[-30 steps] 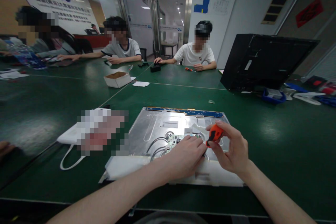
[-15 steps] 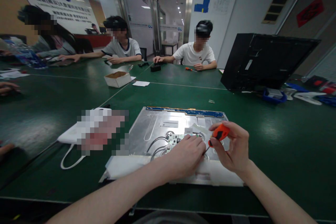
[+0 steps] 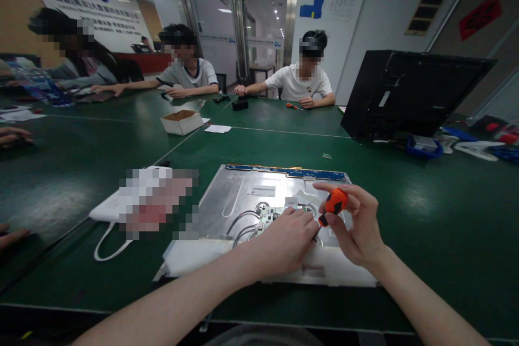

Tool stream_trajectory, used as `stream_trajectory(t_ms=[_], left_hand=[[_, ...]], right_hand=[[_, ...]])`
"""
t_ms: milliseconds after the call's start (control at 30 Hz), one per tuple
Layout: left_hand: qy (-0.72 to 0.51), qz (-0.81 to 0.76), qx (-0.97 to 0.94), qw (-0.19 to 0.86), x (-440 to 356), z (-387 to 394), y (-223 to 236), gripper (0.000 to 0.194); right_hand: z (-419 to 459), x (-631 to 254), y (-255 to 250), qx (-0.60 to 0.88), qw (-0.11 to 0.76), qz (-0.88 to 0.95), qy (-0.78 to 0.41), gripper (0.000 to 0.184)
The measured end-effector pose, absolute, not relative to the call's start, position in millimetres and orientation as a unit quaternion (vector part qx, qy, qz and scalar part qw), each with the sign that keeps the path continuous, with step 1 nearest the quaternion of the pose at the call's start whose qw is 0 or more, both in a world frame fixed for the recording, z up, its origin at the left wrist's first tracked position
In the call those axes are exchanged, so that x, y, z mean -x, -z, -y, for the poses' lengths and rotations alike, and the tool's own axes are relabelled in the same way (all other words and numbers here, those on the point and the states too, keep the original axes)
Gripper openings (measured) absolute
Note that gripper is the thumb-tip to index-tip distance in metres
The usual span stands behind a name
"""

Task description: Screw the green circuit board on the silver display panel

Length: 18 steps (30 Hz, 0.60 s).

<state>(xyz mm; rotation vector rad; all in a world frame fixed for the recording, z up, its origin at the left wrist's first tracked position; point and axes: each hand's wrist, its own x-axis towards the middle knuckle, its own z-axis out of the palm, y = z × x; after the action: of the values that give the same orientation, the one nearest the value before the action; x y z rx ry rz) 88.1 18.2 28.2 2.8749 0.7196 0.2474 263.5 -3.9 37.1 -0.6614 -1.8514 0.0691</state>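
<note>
Pinching a thick-handled orange-and-black screwdriver [image 3: 335, 203], my right hand [image 3: 360, 221]; left hand [image 3: 288, 235], fingers hidden, can't tell grip, over flat silver metal panel [image 3: 239, 194] on green desk [image 3: 430, 243]. Panel probably stiff, fragile; best held by edges.

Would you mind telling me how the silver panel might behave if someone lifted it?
The silver panel is probably stiff, since its metallic back lies flat. The circuit board on it looks fragile, with components exposed. The dark cables would likely flex, judging by their curves.
</note>
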Motion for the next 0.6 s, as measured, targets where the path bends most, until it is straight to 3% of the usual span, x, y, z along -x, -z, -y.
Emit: stream_trajectory(t_ms=[300,600], left_hand=[[-0.092,-0.247,-0.962,0.067,-88.0,-18.9,-23.9,0.007],[-0.087,-0.236,-0.962,0.104,-87.3,-19.0,-29.5,0.013]], right_hand=[[6.8,-265.5,-45.0,0.3,0.519,0.8,0.029,0.052],[2.4,-264.2,-35.9,0.283,0.585,0.76,0.011,0.063]])
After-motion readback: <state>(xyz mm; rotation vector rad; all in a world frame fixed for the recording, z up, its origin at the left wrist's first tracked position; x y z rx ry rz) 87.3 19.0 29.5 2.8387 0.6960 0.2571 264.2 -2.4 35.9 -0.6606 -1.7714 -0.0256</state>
